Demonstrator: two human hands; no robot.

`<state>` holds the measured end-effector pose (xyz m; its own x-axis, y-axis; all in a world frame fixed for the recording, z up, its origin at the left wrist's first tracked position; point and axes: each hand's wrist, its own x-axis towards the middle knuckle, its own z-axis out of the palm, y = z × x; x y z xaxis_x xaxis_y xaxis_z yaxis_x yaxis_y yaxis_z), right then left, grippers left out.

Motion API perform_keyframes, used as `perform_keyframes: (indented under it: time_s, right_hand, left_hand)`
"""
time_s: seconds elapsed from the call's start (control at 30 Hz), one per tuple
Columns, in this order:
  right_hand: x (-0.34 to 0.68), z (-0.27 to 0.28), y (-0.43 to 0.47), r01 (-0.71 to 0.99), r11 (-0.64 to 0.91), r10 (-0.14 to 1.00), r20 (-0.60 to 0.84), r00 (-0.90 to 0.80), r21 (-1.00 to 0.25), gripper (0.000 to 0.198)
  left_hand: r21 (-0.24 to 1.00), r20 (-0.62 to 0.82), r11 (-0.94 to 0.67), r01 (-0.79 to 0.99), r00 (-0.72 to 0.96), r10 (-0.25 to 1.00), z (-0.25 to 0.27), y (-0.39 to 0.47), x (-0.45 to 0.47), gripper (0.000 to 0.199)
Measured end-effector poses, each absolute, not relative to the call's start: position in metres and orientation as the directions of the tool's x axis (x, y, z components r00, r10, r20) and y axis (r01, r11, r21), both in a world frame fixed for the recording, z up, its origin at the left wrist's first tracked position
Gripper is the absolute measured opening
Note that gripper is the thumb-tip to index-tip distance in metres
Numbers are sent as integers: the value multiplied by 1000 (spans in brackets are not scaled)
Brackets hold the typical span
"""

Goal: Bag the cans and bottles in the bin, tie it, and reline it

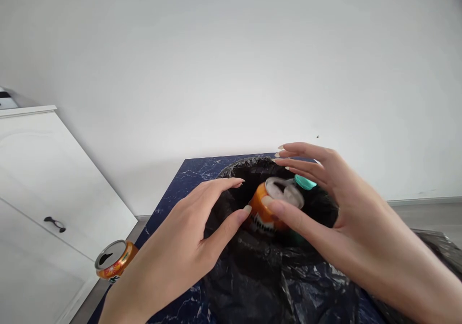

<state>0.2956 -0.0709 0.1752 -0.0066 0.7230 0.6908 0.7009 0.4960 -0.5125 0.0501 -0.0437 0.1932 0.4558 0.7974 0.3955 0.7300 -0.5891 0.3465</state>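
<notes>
An orange drink can (258,203) with its top torn open is tilted in the mouth of a bin lined with a black plastic bag (249,280). My right hand (346,203) hangs over the bag's right side, fingers spread wide, its thumb passing in front of the can without a grip on it. On the other side, my left hand (187,232) has its thumb and fingers apart at the bag's left rim, holding nothing. A teal piece (305,182) shows inside the bag behind the can; its kind is unclear. The can's lower part is hard to make out.
Another opened orange can (115,259) stands at the left edge of the dark blue marbled table (169,191), partly behind my left wrist. A white cabinet (61,170) is at the left, and a white wall (231,73) rises behind. More black plastic (438,247) lies at the right.
</notes>
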Motion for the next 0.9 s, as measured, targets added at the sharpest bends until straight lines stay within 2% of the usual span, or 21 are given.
perform_keyframes:
  time_s: [0.1, 0.2, 0.4, 0.5, 0.6, 0.7, 0.83, 0.9]
  right_hand:
    - [296, 182, -75, 711, 516, 681, 733, -2, -477, 33]
    - [295, 187, -78, 714, 533, 689, 723, -54, -454, 19]
    - [294, 188, -79, 683, 551, 725, 681, -107, -480, 14]
    - [293, 188, -79, 671, 554, 736, 667, -116, -493, 13]
    - [291, 186, -79, 650, 558, 757, 636, -146, -515, 15]
    - [289, 185, -77, 639, 555, 779, 603, -174, -533, 17]
    - [288, 183, -75, 645, 547, 794, 575, -198, -533, 18]
    - [289, 183, -75, 645, 546, 791, 582, -186, -535, 18]
  left_hand:
    - [336, 384, -595, 730, 471, 794, 193, -44, 48, 47]
    - [339, 384, -592, 731, 467, 797, 193, -45, 48, 47]
    - [328, 417, -614, 718, 473, 776, 195, -43, 50, 46]
    - [332, 497, -581, 743, 385, 778, 199, -41, 46, 40]
    - [319, 580, -485, 814, 237, 779, 204, -37, 35, 39]
    - [278, 585, -348, 895, 130, 800, 204, -33, 18, 46]
    - [186, 451, -88, 979, -5, 893, 189, -28, -21, 63]
    - [117, 336, 3, 993, -42, 941, 174, -27, -50, 71]
